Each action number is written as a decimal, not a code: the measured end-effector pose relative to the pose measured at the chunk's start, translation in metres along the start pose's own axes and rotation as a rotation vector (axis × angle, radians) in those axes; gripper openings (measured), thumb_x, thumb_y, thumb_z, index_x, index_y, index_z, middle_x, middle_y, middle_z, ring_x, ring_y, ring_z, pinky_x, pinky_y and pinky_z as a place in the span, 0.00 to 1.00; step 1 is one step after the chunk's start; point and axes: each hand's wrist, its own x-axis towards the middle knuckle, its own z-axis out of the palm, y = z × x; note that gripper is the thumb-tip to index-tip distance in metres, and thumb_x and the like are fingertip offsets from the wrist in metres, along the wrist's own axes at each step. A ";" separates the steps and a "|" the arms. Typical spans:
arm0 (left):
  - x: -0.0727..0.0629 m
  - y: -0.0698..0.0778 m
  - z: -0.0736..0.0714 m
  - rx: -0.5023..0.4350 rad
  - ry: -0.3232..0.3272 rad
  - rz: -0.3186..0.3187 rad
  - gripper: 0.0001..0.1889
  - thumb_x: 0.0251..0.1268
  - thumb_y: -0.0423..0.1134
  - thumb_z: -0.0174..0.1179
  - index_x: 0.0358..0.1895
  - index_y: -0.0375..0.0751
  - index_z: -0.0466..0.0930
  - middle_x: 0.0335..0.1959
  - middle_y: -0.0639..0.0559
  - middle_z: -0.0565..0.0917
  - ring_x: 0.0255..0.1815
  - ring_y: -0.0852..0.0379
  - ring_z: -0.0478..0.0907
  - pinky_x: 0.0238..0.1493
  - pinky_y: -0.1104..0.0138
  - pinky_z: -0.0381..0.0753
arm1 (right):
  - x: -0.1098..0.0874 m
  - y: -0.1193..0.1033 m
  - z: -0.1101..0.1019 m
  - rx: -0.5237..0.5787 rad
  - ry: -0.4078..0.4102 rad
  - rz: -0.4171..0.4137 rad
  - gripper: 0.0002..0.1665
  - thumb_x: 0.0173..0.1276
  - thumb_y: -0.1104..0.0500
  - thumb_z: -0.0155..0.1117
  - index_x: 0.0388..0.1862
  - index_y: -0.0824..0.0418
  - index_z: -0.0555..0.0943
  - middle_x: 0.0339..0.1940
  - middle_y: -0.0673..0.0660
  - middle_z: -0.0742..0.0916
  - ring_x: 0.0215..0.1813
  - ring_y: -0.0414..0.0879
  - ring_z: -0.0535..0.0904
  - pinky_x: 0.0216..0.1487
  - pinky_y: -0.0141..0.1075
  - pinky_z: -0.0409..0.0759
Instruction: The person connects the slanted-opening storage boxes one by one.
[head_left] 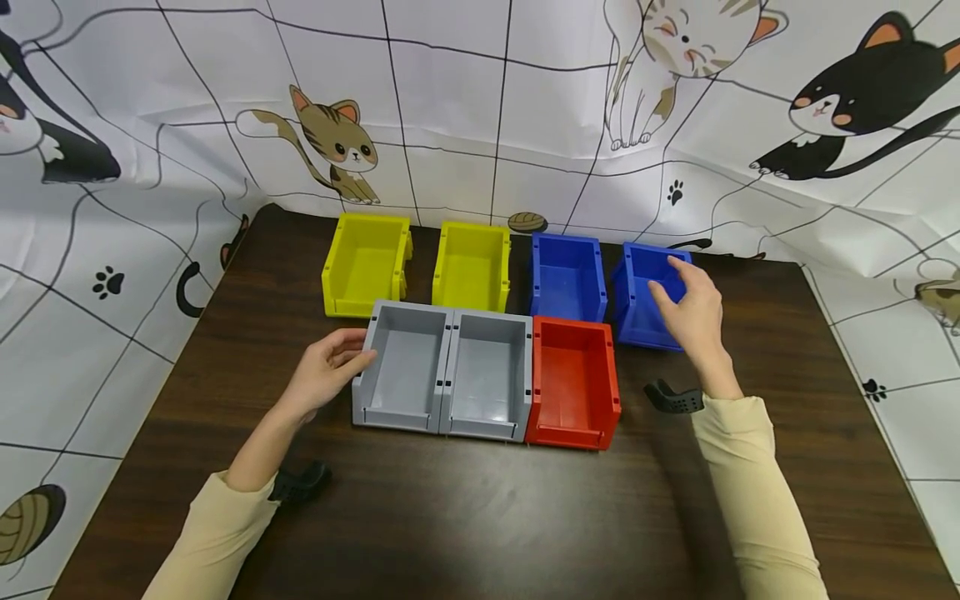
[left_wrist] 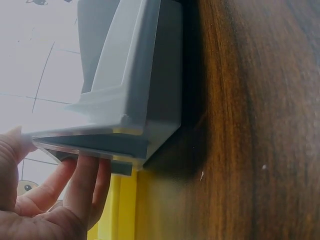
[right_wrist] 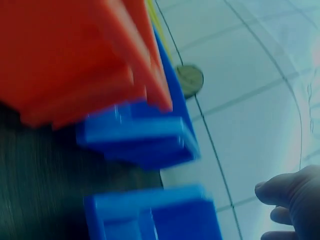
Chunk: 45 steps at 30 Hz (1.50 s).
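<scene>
My left hand (head_left: 326,371) grips the left wall of the left grey bin (head_left: 408,358). In the left wrist view its thumb lies on the rim side of the grey wall (left_wrist: 165,65), with the fingers tucked under the lip. A second grey bin (head_left: 491,371) sits against the first, and a red bin (head_left: 572,375) against that one. My right hand (head_left: 697,312) hovers over the right blue bin (head_left: 636,292), thumb and fingers spread apart with nothing between them. The right wrist view has this hand (right_wrist: 297,200) at the right edge, apart from the blue bin (right_wrist: 150,200).
Behind the grey and red row stand two yellow bins (head_left: 367,262) and another blue bin (head_left: 567,271). All sit on a dark wooden table (head_left: 480,517). A white cat-print sheet (head_left: 450,100) hangs along the back and sides. Each wrist bears a black strap mount (head_left: 300,483).
</scene>
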 end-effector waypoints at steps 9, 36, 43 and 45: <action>-0.001 -0.002 0.000 -0.013 -0.001 0.003 0.23 0.66 0.37 0.57 0.60 0.27 0.68 0.53 0.32 0.75 0.52 0.44 0.74 0.43 0.78 0.74 | 0.003 0.027 -0.003 -0.030 0.019 0.128 0.24 0.60 0.66 0.63 0.56 0.74 0.75 0.53 0.73 0.78 0.54 0.65 0.72 0.55 0.55 0.66; -0.001 -0.002 0.000 0.016 0.004 -0.003 0.23 0.67 0.38 0.57 0.60 0.28 0.68 0.53 0.32 0.75 0.53 0.42 0.74 0.44 0.78 0.74 | 0.007 0.056 0.004 0.044 -0.002 0.435 0.22 0.64 0.66 0.57 0.57 0.69 0.76 0.46 0.68 0.84 0.38 0.44 0.80 0.38 0.23 0.73; 0.000 -0.001 0.001 0.027 0.017 -0.001 0.23 0.66 0.38 0.57 0.60 0.27 0.68 0.52 0.32 0.75 0.52 0.42 0.74 0.43 0.78 0.74 | 0.011 0.055 0.001 0.114 -0.008 0.525 0.24 0.62 0.67 0.56 0.58 0.68 0.76 0.46 0.67 0.84 0.28 0.26 0.72 0.32 0.18 0.70; 0.000 -0.001 0.001 0.030 0.024 0.004 0.23 0.66 0.38 0.57 0.59 0.27 0.69 0.52 0.32 0.75 0.52 0.42 0.74 0.43 0.79 0.74 | 0.011 0.055 0.000 0.113 -0.009 0.552 0.24 0.62 0.66 0.57 0.59 0.67 0.76 0.47 0.65 0.84 0.32 0.31 0.76 0.35 0.21 0.74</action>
